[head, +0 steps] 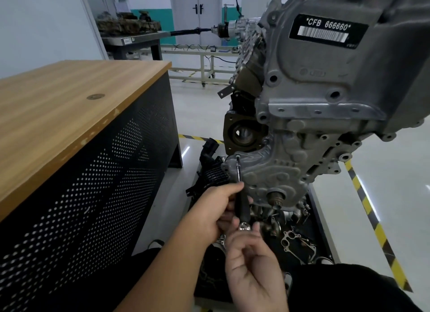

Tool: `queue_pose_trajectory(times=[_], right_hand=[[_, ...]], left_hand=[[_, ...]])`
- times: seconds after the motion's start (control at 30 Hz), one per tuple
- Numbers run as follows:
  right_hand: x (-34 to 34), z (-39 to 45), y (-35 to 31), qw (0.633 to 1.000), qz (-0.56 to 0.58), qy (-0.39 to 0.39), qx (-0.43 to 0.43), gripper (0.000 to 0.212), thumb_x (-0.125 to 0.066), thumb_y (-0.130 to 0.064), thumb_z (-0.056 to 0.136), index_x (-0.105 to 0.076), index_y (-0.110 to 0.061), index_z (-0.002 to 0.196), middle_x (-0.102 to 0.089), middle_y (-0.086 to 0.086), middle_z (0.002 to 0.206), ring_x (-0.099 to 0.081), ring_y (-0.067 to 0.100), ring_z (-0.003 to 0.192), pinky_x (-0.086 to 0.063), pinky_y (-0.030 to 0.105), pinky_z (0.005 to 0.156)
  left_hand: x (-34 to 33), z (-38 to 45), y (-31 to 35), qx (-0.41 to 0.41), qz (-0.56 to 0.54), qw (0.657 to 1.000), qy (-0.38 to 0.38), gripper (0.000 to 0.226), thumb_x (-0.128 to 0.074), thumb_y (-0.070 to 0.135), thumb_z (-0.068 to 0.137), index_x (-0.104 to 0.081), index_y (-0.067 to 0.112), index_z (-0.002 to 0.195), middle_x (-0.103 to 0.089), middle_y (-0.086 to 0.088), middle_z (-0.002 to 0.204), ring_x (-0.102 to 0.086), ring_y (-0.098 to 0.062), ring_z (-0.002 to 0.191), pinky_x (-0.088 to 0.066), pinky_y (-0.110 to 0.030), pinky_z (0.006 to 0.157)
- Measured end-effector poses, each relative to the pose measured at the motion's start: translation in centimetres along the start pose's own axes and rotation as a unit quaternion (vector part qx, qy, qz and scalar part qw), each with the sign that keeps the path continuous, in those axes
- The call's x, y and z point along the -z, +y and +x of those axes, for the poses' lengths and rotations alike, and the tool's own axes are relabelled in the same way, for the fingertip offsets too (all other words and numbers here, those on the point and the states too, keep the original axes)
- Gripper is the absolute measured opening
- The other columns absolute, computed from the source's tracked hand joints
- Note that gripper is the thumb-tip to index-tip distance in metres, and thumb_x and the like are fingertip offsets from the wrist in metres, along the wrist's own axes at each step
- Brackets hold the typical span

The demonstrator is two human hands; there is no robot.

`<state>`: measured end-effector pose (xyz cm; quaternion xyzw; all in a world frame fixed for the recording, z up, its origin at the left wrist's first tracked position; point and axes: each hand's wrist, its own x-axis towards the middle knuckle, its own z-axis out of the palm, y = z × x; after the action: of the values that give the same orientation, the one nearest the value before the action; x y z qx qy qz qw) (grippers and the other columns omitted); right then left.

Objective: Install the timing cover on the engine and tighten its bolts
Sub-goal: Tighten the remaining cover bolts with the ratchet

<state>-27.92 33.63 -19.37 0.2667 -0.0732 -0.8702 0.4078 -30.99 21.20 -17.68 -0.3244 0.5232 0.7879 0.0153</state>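
Single head-worn view, angled forward and down, close to the engine (325,102), wide-angle

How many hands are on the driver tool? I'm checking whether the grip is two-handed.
2. The left hand grips the tool by its black handle; the right hand pinches its metal end, below the timing cover.
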Motion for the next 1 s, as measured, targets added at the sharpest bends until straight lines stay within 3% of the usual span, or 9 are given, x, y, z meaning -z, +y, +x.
queue_pose_trajectory(times=[0.13,0.27,0.3,0.4,0.47,0.57,0.77,0.9,1.0], right_hand=[[0.0,0.1,1.1,0.971,-0.211,0.044,0.1,0.036,-0.079,0.001,0.075,-0.067,0.014,0.106,-0.068,0.022,0.077,-0.064,0.016,0.052,-0.057,0.026,0.048],[0.9,0.6,0.8,0.725,-0.593,0.102,0.334,0.006,-0.072,-0.007,0.093,-0.069,-0.001,0.093,-0.074,0.013,0.068,-0.072,0.023,0.055,-0.056,0.029,0.052],[0.9,0.5,0.5,0.744,-0.571,0.098,0.332,0.006,-0.072,-0.005,0.093,-0.069,-0.001,0.094,-0.073,0.015,0.07,-0.072,0.022,0.055,-0.057,0.029,0.052],[0.3,-0.2,-0.6,0.987,-0.127,-0.004,0.095,0.024,-0.075,0.0,0.081,-0.065,0.011,0.099,-0.067,0.021,0.076,-0.066,0.018,0.051,-0.058,0.026,0.047],[0.1,-0.8,-0.9,0.994,0.1,-0.042,0.0,0.041,-0.076,0.001,0.07,-0.06,0.016,0.105,-0.064,0.02,0.076,-0.066,0.018,0.048,-0.056,0.025,0.043],[-0.4,-0.5,-0.2,0.994,-0.076,-0.013,0.077,0.036,-0.072,-0.011,0.078,-0.062,0.006,0.108,-0.065,0.015,0.07,-0.063,0.011,0.049,-0.056,0.019,0.046],[0.3,0.2,-0.1,0.686,-0.62,0.067,0.375,0.008,-0.076,-0.004,0.088,-0.069,-0.008,0.09,-0.075,0.011,0.069,-0.072,0.021,0.053,-0.056,0.022,0.048],[-0.4,-0.4,-0.1,0.973,-0.189,0.007,0.135,0.021,-0.069,-0.003,0.085,-0.067,0.009,0.102,-0.071,0.023,0.076,-0.069,0.021,0.053,-0.057,0.024,0.046],[-0.8,-0.7,0.0,0.999,0.028,-0.011,0.033,0.026,-0.066,-0.006,0.082,-0.069,0.012,0.101,-0.066,0.027,0.09,-0.068,0.02,0.051,-0.057,0.024,0.044]], left_hand=[[0.3,0.1,-0.2,-0.017,0.002,0.999,0.04,0.039,-0.075,0.039,0.087,-0.072,0.012,0.059,-0.067,-0.002,0.058,-0.055,-0.015,0.04,-0.039,-0.02,0.042],[0.0,0.5,-1.1,-0.091,0.041,0.99,0.1,0.032,-0.086,0.035,0.078,-0.072,0.006,0.07,-0.07,-0.013,0.07,-0.066,-0.024,0.058,-0.052,-0.031,0.059],[-0.1,0.5,-1.2,-0.098,0.039,0.989,0.101,0.032,-0.088,0.034,0.075,-0.07,0.009,0.065,-0.068,-0.012,0.067,-0.064,-0.023,0.055,-0.05,-0.03,0.056],[-0.3,0.6,-0.6,-0.064,0.039,0.995,0.061,0.034,-0.087,0.039,0.076,-0.067,0.016,0.06,-0.057,0.001,0.051,-0.047,-0.014,0.036,-0.034,-0.019,0.038],[-0.1,0.5,-0.3,-0.001,0.007,1.0,0.004,0.027,-0.076,0.042,0.087,-0.068,0.018,0.076,-0.044,0.008,0.051,-0.031,-0.005,0.035,-0.02,-0.016,0.035],[-0.1,0.4,-0.2,0.004,-0.007,1.0,-0.003,0.029,-0.068,0.037,0.095,-0.068,0.008,0.091,-0.051,0.005,0.051,-0.034,-0.006,0.033,-0.019,-0.015,0.034],[0.0,0.5,-0.4,-0.041,0.002,0.997,0.066,0.025,-0.084,0.028,0.081,-0.07,0.013,0.068,-0.061,0.0,0.05,-0.05,-0.012,0.032,-0.029,-0.014,0.036],[-0.2,0.6,-0.2,0.025,-0.015,1.0,-0.007,0.033,-0.074,0.042,0.087,-0.073,0.01,0.081,-0.051,0.005,0.05,-0.036,-0.007,0.034,-0.026,-0.015,0.033],[0.0,0.6,0.0,0.036,-0.019,0.999,-0.028,0.033,-0.065,0.04,0.095,-0.07,0.008,0.09,-0.047,0.009,0.045,-0.029,-0.003,0.031,-0.022,-0.014,0.03]])
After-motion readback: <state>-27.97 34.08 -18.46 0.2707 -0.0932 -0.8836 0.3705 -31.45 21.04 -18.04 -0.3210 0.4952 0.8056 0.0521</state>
